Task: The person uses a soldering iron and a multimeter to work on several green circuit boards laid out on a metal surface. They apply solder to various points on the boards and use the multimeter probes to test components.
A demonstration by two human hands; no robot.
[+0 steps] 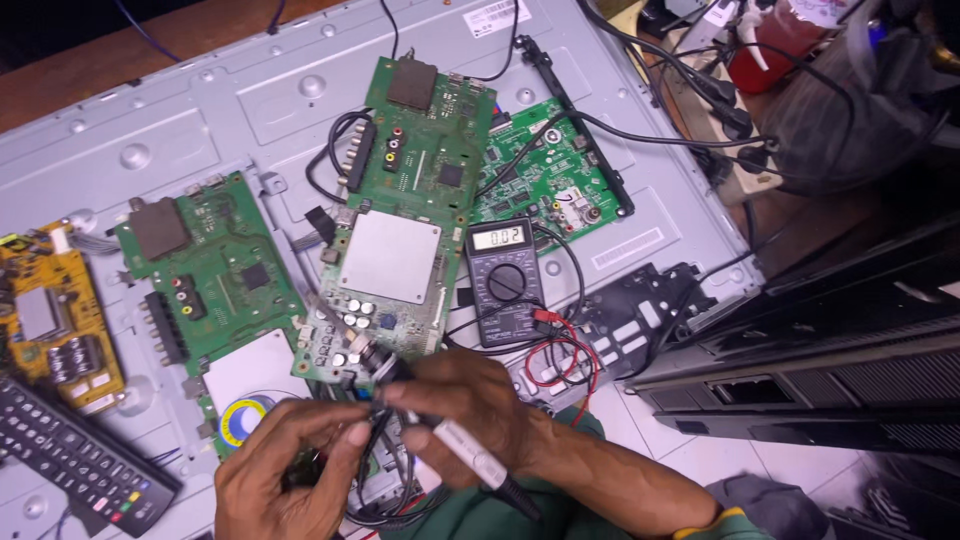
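The right hand (470,405) has its fingers (425,395) clenched around a pen-shaped test probe (440,425), gripping it near the tip end. The probe's long axis slants from its dark tip, up-left by the capacitors, down-right to its black tail below the wrist. The tip (372,357) sits on the near edge of the middle green circuit board (400,200), just beside a cluster of silver capacitors (352,320).

The left hand (290,465) lies just left of the right, its fingers pinched on a thin dark lead (372,440) close under the probe; exactly what they grip is hard to tell. The right hand is the nearer one to the tip.

Beyond the hands, a digital multimeter (505,280) lies right of the board, red leads (560,345) coiled below it. Another green board (215,275) lies left, a yellow board (50,315) at the far left edge, a remote control (80,455) near the front-left corner. All rest on a grey metal panel back (250,110) that covers the tabletop (120,60).
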